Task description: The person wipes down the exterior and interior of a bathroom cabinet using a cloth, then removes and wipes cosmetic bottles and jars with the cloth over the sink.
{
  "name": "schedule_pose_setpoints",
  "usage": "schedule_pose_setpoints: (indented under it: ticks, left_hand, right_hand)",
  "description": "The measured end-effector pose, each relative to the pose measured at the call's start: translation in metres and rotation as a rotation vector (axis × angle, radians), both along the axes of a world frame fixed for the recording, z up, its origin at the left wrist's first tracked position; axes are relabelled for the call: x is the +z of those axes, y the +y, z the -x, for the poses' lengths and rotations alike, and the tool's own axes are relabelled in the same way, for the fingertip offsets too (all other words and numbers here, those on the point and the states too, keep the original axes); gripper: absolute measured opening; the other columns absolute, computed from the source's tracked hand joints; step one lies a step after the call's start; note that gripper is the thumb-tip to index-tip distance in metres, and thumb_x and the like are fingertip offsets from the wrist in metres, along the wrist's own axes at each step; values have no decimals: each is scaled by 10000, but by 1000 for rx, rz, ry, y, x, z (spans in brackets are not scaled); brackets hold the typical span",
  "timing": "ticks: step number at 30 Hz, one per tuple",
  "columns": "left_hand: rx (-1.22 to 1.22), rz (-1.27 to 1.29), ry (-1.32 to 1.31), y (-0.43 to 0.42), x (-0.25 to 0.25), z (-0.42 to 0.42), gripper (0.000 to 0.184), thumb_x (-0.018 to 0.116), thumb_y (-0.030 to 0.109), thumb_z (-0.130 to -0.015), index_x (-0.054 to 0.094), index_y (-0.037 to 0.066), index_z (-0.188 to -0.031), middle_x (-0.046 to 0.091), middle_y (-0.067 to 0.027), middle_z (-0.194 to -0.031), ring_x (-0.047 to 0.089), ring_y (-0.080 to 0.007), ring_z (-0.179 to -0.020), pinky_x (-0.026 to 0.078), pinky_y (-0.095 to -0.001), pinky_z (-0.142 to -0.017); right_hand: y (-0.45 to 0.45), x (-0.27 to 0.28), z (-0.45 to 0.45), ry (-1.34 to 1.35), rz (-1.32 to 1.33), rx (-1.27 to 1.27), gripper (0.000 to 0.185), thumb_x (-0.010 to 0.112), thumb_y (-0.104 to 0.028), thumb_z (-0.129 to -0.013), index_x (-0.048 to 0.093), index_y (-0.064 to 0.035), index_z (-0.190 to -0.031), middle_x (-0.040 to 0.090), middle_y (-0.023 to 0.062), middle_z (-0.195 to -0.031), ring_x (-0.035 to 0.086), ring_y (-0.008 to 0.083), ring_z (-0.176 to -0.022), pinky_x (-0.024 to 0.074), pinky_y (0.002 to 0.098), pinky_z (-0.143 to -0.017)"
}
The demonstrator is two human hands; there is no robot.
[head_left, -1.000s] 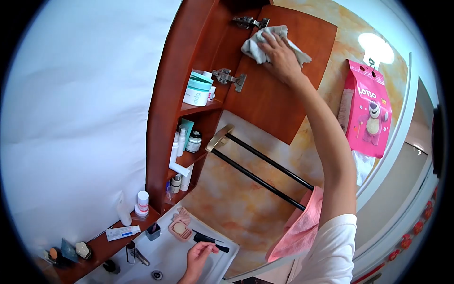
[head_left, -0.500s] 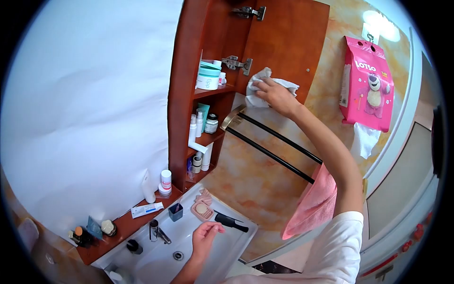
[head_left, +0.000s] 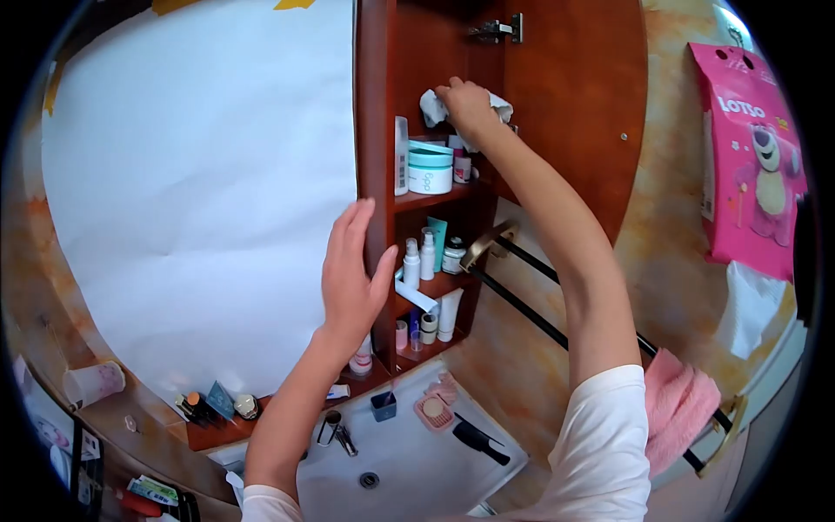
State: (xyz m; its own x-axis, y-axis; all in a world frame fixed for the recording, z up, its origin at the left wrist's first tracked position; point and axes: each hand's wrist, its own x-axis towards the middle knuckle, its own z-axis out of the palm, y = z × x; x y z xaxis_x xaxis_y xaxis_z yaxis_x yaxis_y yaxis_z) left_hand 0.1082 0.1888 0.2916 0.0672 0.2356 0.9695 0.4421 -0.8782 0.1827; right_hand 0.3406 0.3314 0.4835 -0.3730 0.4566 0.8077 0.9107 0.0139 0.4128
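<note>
My right hand (head_left: pixel 470 111) is closed on a crumpled white tissue (head_left: pixel 432 108) in the upper part of the open wooden cabinet (head_left: pixel 375 113). Just below it, on a shelf, stand a white jar with a turquoise lid (head_left: pixel 430 172) and a small white bottle (head_left: pixel 463 169). My left hand (head_left: pixel 352 274) is raised with fingers stretched and thumb apart, holding nothing. It is by the cabinet's left side, in front of the white sheet (head_left: pixel 209 209); whether it touches either, I cannot tell.
The cabinet door (head_left: pixel 570 113) stands open on the right. Below it runs a black towel rail (head_left: pixel 522 306) with a pink towel (head_left: pixel 678 404). Lower shelves hold several bottles and tubes. Beneath is a washbasin (head_left: pixel 400 483) with a black comb (head_left: pixel 480 442). A pink tissue pack (head_left: pixel 752 165) hangs right.
My right hand has moved the tissue from the door's lower edge to inside the cabinet. My left hand has risen from over the basin and opened. The view has shifted.
</note>
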Motion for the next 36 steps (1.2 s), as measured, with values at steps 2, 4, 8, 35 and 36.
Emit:
schedule_pose_setpoints:
  ticks: [2, 4, 8, 35, 36]
  left_hand:
    - [132, -58, 38, 23, 14, -7, 656, 668, 75, -839, 361, -22, -1410, 419, -232, -1409, 426, -370, -1301, 398, -394, -1032]
    - [232, -119, 92, 46, 16, -17, 747, 675, 96, -841, 271, -37, -1455, 338, -245, -1475, 347, -404, -1359, 355, -420, -1085]
    - [288, 18, 190, 72, 16, -24, 824, 703, 131, -822, 222, -67, -1461, 310, -267, -1484, 316, -404, -1380, 316, -405, -1120]
    - [268, 97, 114, 80, 5, -44, 815, 511, -39, -791, 79, -73, -1481, 166, -309, -1524, 246, -440, -1400, 308, -419, -1124]
    - [260, 109, 106, 81, 5, -44, 811, 505, -34, -794, 78, -67, -1483, 166, -302, -1527, 238, -433, -1406, 290, -418, -1135]
  right_hand:
    - [13, 3, -2, -43, -43, 69, 319, 668, -48, -736, 635, -108, -1048, 604, 136, -1036, 635, 327, -936, 535, 429, -768]
    - [17, 12, -12, -99, -130, 69, 222, 571, -83, -825, 657, -103, -1029, 624, 147, -1020, 652, 330, -929, 537, 426, -757]
    - [23, 37, -20, 219, -220, 172, 229, 630, -98, -777, 650, -80, -1005, 637, 186, -976, 664, 342, -897, 533, 444, -761]
    - [20, 30, 14, -202, -85, 361, 293, 703, -96, -730, 657, -92, -1020, 647, 149, -980, 650, 356, -900, 527, 463, -778]
    - [14, 31, 23, -241, -65, 344, 322, 708, -82, -717, 652, -93, -1034, 643, 145, -957, 647, 354, -906, 527, 460, -780]
